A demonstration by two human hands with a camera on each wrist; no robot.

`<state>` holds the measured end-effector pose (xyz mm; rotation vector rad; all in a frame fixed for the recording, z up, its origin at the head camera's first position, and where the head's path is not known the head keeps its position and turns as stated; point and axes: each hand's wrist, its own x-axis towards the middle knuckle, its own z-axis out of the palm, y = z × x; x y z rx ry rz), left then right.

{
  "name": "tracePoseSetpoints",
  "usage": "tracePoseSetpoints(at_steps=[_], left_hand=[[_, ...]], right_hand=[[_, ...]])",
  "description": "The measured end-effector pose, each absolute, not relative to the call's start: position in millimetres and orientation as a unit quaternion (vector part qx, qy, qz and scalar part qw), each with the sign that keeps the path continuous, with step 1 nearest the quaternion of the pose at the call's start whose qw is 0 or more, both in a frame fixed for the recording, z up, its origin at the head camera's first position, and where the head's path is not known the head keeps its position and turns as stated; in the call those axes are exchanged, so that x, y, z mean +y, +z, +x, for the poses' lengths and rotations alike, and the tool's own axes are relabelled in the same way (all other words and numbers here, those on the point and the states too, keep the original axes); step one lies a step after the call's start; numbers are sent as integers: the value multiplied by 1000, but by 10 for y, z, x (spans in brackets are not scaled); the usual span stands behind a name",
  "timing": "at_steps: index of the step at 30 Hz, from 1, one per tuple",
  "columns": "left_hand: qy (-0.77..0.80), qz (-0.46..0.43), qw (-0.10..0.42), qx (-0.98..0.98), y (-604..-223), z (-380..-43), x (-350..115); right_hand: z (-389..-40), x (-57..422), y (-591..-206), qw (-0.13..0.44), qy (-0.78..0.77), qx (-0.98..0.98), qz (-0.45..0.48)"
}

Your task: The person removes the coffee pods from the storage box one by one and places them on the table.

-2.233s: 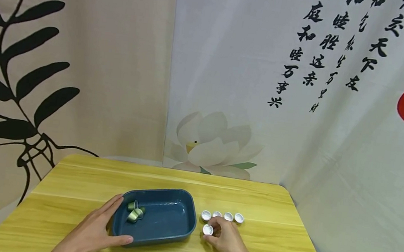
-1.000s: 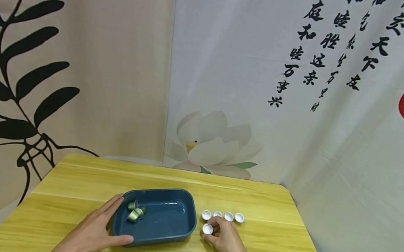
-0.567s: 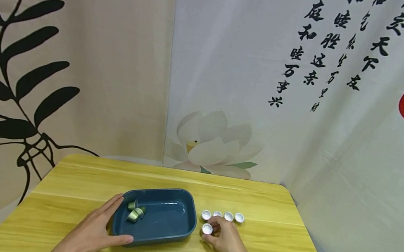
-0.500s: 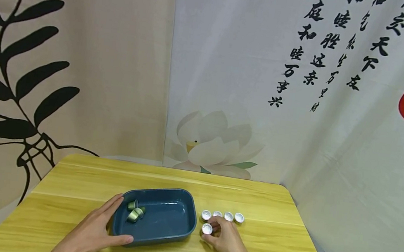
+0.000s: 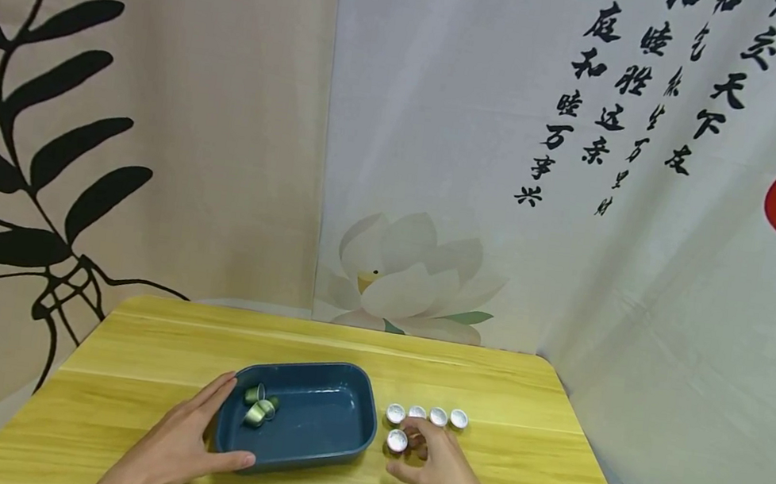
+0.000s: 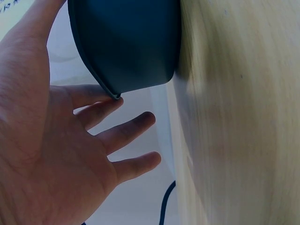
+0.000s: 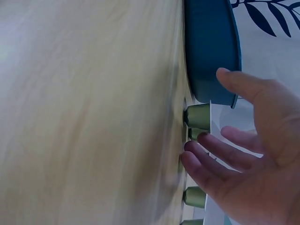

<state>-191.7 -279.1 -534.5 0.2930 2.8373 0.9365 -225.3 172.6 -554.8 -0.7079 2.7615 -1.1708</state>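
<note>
My left hand [image 5: 178, 442] rests at the left end of a dark blue rectangular dish [image 5: 321, 418], fingertips at the rim and thumb at the front side. In the left wrist view its fingers [image 6: 129, 133] are spread and fairly straight beside the dish's corner. Several green coffee capsules [image 5: 257, 413] lie tipped over inside, at the left. To the right of the dish, one capsule [image 5: 397, 441] stands lid up on the table. My right hand [image 5: 438, 465] is just beside it, thumb and fingers apart, and the right wrist view shows nothing in its grasp.
Behind the right hand, a row of several capsules [image 5: 438, 416] stands with silvery white lids up. The yellow wood-grain table [image 5: 537, 451] reaches back to a wall hanging [image 5: 440, 160] with printed plants and writing.
My right hand pinched the front capsule in the earlier frames; now its thumb and fingers have parted from it, and the capsule stays on the table. My left hand and the dish have not moved.
</note>
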Motion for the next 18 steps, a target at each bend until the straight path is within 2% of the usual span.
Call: tracePoseSetpoints(at_steps=[9, 18], left_hand=[[311, 95, 75, 943, -5331, -1909, -2784], [307, 97, 70, 944, -5357, -1918, -2791]], right_hand=[[-2134, 1757, -5450, 5, -357, 906, -229], [-2139, 1629, -5275, -72, -316, 916, -237]])
